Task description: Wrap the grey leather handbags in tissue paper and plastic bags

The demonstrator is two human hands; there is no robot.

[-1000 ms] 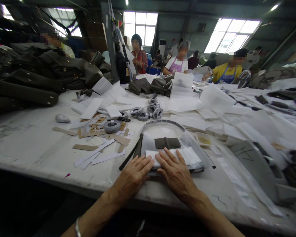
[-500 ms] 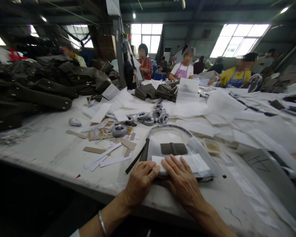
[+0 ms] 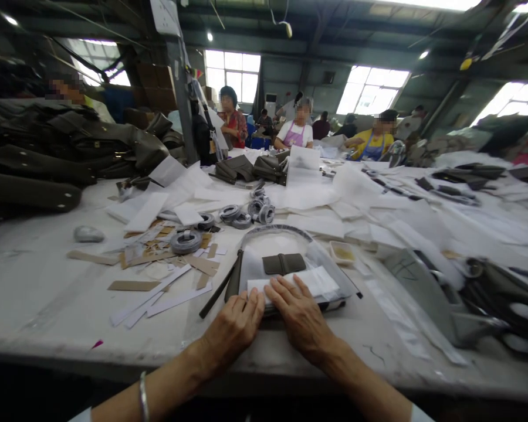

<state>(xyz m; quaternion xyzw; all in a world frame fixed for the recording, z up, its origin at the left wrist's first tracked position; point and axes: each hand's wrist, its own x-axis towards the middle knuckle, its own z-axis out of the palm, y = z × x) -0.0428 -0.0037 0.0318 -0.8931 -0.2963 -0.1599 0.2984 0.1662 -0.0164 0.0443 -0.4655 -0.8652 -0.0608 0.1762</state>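
Observation:
My left hand [image 3: 234, 324] and my right hand [image 3: 298, 316] lie side by side, palms down, on a white folded sheet [image 3: 317, 282] that covers a dark flat piece at the near edge of the white worktable [image 3: 39, 287]. The fingers of both hands are stretched out and pressed flat. Just beyond the fingertips lies a small olive-grey wallet-like piece [image 3: 284, 264] on clear plastic wrap [image 3: 330, 258]. A dark strap [image 3: 223, 287] runs along the left side of the stack.
Cardboard and white paper strips [image 3: 158, 275] and grey tape rolls [image 3: 185, 241] are scattered to the left. Dark olive bags [image 3: 48, 158] are piled at far left. White sheets [image 3: 361, 193] cover the middle and right. Several seated people work at the far end.
The view has shifted sideways and tilted up a little. Both hands stay flat on the white sheet, with the left fingers drawn slightly closer to the right hand.

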